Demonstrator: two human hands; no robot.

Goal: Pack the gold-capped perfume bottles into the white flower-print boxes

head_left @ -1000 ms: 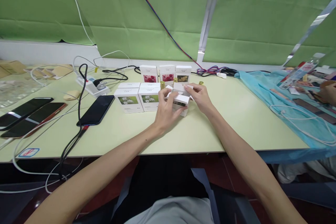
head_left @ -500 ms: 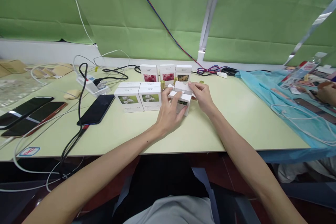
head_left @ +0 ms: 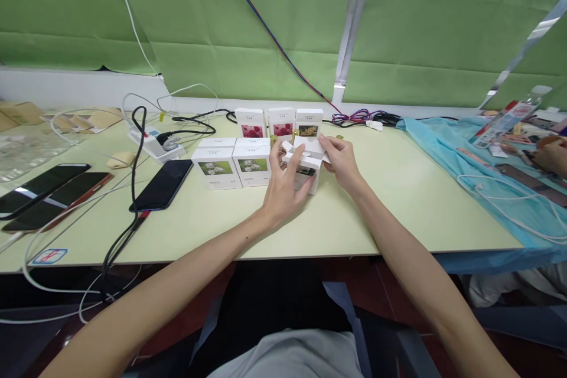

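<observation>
The left hand [head_left: 283, 192], fingers arched, grips a small white carton [head_left: 312, 163], thumb against its near face; the right hand [head_left: 340, 162] pinches the raised flap [head_left: 309, 144]; the carton, showing a dark green picture [head_left: 307, 170], is right of the white-flower boxes [head_left: 217, 180], mid-table

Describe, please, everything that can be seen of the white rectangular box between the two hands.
The white rectangular box, seemingly cardboard, is roughly upright at the pale yellow-green table; whether its base rests there is unclear. Its front shows a dark green picture, partly covered by the left hand, which grips the box. The top looks open: a white flap rises at the back, its right corner at the right hand's thumb. The inside cannot be made out.
</observation>
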